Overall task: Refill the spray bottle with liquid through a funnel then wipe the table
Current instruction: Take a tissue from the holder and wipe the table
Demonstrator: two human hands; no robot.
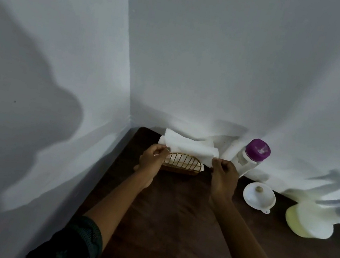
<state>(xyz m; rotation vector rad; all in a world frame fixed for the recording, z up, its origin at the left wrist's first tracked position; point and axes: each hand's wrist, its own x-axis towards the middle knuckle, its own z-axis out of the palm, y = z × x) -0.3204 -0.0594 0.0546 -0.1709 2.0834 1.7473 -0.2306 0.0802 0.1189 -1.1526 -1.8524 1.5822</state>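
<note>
A white paper napkin (188,147) is stretched above a golden wire napkin holder (181,164) at the back of the dark wooden table (169,231). My left hand (152,161) pinches the napkin's left edge and my right hand (223,177) pinches its right edge. A white funnel (258,197) lies on the table to the right. Further right stands a spray bottle (312,220) with yellowish liquid; its sprayer head is blurred. A clear bottle with a purple cap (250,157) stands against the wall.
White walls meet in a corner just behind and left of the table. The table's left edge runs close to the left wall. More white napkins sit in the holder behind my hands.
</note>
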